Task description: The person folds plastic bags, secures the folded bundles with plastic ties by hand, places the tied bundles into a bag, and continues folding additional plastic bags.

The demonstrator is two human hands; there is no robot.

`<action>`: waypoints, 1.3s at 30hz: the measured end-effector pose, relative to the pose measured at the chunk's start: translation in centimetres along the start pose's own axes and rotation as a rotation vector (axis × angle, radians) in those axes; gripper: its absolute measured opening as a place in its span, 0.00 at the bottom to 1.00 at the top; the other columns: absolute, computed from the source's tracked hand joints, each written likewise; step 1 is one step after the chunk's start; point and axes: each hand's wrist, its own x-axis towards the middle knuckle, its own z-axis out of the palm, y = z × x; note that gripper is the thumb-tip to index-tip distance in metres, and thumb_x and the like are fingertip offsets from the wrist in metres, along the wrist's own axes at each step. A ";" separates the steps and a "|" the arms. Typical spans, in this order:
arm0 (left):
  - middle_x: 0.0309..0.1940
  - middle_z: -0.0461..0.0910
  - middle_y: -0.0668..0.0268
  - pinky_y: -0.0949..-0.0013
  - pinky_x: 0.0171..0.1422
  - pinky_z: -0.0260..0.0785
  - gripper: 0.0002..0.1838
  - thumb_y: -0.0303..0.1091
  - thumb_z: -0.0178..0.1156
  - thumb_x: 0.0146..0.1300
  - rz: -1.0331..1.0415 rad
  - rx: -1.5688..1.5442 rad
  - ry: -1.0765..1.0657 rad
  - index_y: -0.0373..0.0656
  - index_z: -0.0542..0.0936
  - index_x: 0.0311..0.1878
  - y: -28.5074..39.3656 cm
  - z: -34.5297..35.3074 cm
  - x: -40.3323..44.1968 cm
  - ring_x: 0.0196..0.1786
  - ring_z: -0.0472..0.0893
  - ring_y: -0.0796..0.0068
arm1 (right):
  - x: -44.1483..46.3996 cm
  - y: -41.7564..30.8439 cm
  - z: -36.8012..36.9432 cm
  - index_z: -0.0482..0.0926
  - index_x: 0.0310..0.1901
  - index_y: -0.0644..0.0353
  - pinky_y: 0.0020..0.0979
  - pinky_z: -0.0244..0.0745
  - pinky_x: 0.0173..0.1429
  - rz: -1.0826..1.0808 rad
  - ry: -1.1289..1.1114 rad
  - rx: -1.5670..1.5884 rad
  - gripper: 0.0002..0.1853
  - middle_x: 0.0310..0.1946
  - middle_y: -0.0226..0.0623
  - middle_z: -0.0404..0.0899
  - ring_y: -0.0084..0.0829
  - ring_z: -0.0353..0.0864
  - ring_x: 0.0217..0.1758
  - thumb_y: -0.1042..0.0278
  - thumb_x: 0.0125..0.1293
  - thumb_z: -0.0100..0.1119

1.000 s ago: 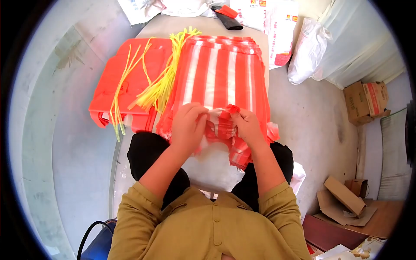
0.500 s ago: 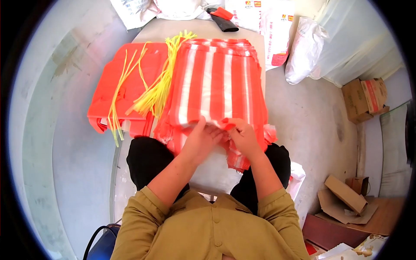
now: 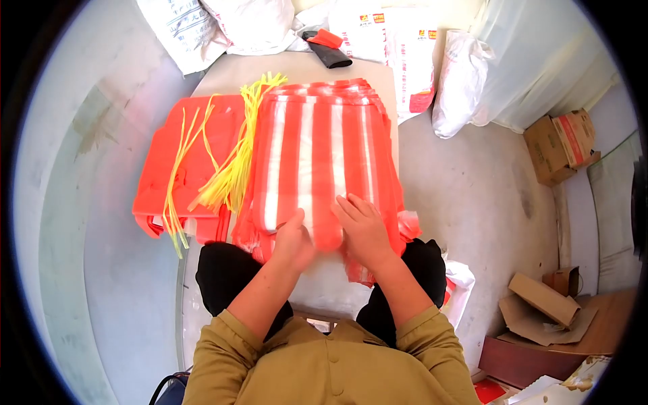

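Observation:
A thick stack of red-and-white striped plastic bags (image 3: 322, 145) lies in front of me, its near edge hanging loose toward my lap. At that edge, my left hand (image 3: 293, 244) is closed on the top bag, thumb uppermost; motion blurs its fingers a little. My right hand (image 3: 364, 228) rests on the bag's near right part with fingers stretched out flat. Left of the stack is a folded pile of red plastic bags (image 3: 158, 162). Yellow plastic strips (image 3: 236, 172) lie across the pile and along the stack's left side.
White printed sacks (image 3: 412, 61) stand behind the table (image 3: 233, 71), near a dark roll (image 3: 331, 55) with a red piece. Another white sack (image 3: 462, 81) leans at the back right. Cardboard boxes (image 3: 563, 148) are on the right, with opened cardboard (image 3: 543, 307) nearer me.
My right hand has gone from pinching the bag's lifted edge to lying flat on it. The near edge is lowered and smoother. The whole view has shifted slightly.

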 end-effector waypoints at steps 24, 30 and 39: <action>0.66 0.77 0.54 0.50 0.74 0.71 0.25 0.50 0.48 0.85 0.103 0.109 -0.098 0.41 0.72 0.70 3.2 -0.2 -4.7 0.70 0.76 0.51 | 1.2 2.5 0.2 0.84 0.59 0.59 0.42 0.79 0.68 0.093 -0.104 -0.136 0.22 0.64 0.40 0.83 0.46 0.79 0.70 0.79 0.62 0.64; 0.70 0.76 0.56 0.54 0.77 0.67 0.24 0.51 0.52 0.84 0.156 0.153 0.060 0.45 0.73 0.70 2.3 -2.3 -4.7 0.73 0.74 0.54 | 0.9 2.6 -0.6 0.82 0.61 0.59 0.43 0.78 0.70 0.098 -0.105 -0.168 0.24 0.66 0.42 0.81 0.47 0.77 0.71 0.78 0.60 0.65; 0.58 0.84 0.70 0.63 0.63 0.70 0.13 0.47 0.58 0.81 0.031 0.393 -0.031 0.51 0.77 0.58 -1.5 -4.3 -2.3 0.56 0.80 0.73 | -0.6 2.0 0.6 0.81 0.62 0.56 0.47 0.75 0.70 -0.135 -0.039 -0.045 0.27 0.65 0.43 0.81 0.48 0.77 0.70 0.81 0.58 0.63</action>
